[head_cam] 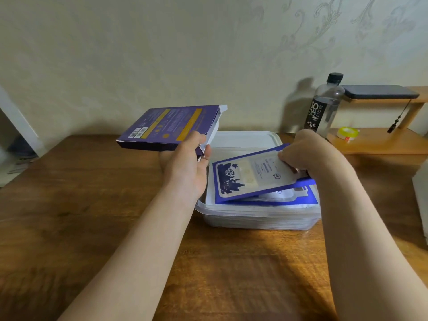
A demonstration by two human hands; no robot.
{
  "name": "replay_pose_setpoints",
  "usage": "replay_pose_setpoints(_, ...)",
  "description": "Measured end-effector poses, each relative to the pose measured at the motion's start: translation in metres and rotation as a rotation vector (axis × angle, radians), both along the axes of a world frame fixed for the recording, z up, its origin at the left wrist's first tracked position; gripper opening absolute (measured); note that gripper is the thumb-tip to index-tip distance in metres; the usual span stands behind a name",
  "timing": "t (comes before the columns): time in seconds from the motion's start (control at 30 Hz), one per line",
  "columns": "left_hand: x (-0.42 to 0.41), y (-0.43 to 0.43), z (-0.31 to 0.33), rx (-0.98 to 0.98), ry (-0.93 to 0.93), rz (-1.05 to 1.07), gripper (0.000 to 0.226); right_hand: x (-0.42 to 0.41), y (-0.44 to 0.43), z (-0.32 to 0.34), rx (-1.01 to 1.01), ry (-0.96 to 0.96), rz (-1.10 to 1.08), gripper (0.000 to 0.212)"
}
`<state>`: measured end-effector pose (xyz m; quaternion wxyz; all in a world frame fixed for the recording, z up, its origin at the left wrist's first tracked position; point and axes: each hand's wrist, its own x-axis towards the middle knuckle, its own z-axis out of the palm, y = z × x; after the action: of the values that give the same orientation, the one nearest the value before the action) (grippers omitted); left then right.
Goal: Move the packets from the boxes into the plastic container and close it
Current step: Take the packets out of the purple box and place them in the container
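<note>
Patterned cream wall (162, 42), wooden table (69, 193), shelf (382, 140)

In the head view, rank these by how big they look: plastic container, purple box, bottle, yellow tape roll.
1. plastic container
2. purple box
3. bottle
4. yellow tape roll
The box is held up nearer the camera and the bottle stands farther back, so true sizes may differ.

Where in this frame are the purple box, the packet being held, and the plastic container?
purple box (166, 125): head view, on its printed back face.
held packet (252, 177): head view, on its pale centre panel.
plastic container (259, 220): head view, on its clear front wall.
</note>
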<state>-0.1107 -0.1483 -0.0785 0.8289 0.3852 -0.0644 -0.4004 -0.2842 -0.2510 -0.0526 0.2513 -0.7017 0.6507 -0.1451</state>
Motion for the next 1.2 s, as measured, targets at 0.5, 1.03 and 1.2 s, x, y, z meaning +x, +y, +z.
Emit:
replay_pose_setpoints(0.5, -0.001, -0.003, -0.002, 0.010, -0.046, -0.013, 0.050, 0.022, 0.033, 0.005, -0.198, 0.154, 0.540, 0.058)
replay_pose_setpoints(1.03, -0.004, -0.001, -0.005, 0.007, -0.129, 0.011, 0.037, 0.010, 0.031, -0.028, -0.239, 0.545, 0.934, 0.080)
replay_pose_setpoints(1.2, -0.003, -0.002, -0.006, 0.009, -0.121, -0.001, 0.033, 0.009, 0.027, -0.032, -0.235, 0.519, 0.950, 0.080)
